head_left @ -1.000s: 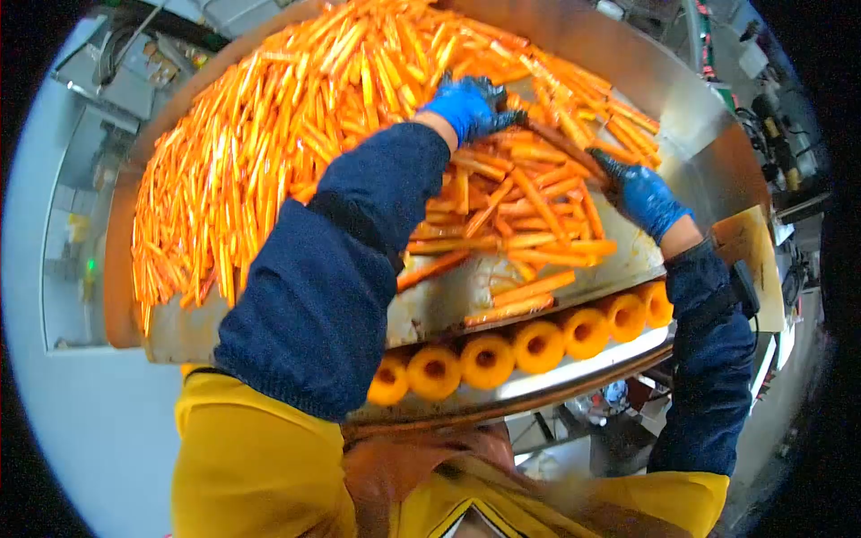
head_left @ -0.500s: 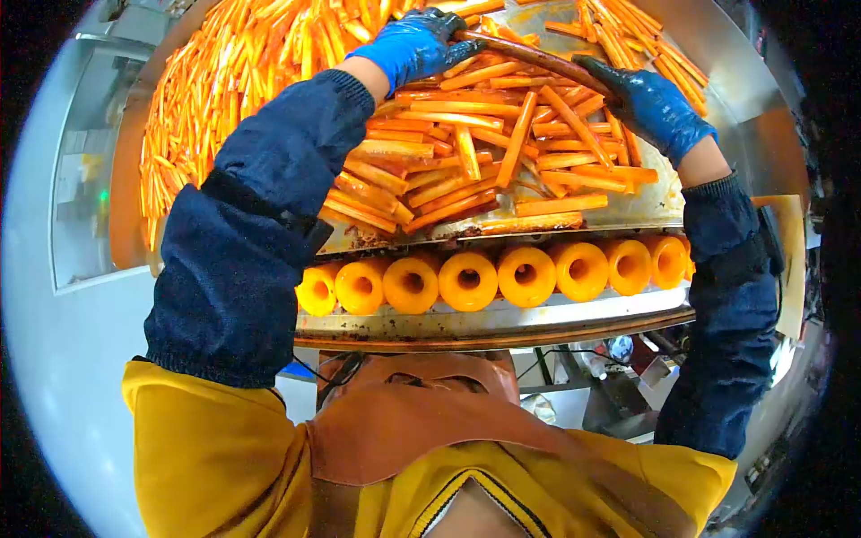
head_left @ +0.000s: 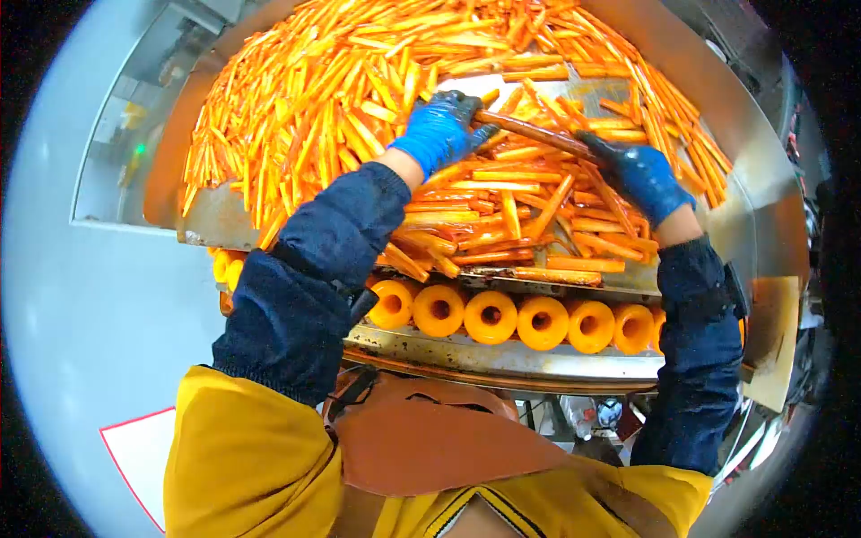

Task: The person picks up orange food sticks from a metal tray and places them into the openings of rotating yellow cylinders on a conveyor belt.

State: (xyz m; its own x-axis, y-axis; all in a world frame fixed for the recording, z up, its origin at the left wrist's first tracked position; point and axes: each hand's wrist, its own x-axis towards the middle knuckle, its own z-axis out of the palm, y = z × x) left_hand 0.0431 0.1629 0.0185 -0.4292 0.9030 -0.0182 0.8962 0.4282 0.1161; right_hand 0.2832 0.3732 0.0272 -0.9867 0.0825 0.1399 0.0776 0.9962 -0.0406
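Observation:
A long, dark reddish-brown stick (head_left: 534, 133) spans the gap between my hands, above a heap of glossy orange sticks (head_left: 507, 202). My left hand (head_left: 444, 130), in a blue glove with dark-stained fingers, grips its left end. At the other end my right hand (head_left: 635, 175), gloved and stained the same way, has its fingers closed round the stick. The stick slopes slightly down to the right. Loose orange sticks lie crosswise just below both hands, on a metal work surface (head_left: 215, 215).
A row of orange rollers with hollow centres (head_left: 491, 316) runs along the near side, with a metal ledge (head_left: 430, 351) below. More orange sticks (head_left: 305, 108) cover the left and far parts. A raised metal wall (head_left: 767, 193) bounds the right, near a tan board (head_left: 773, 336).
My view has shifted, so the whole surface sits lower and more of the far heap shows. Both hands still hold the stick and are slightly closer together in view.

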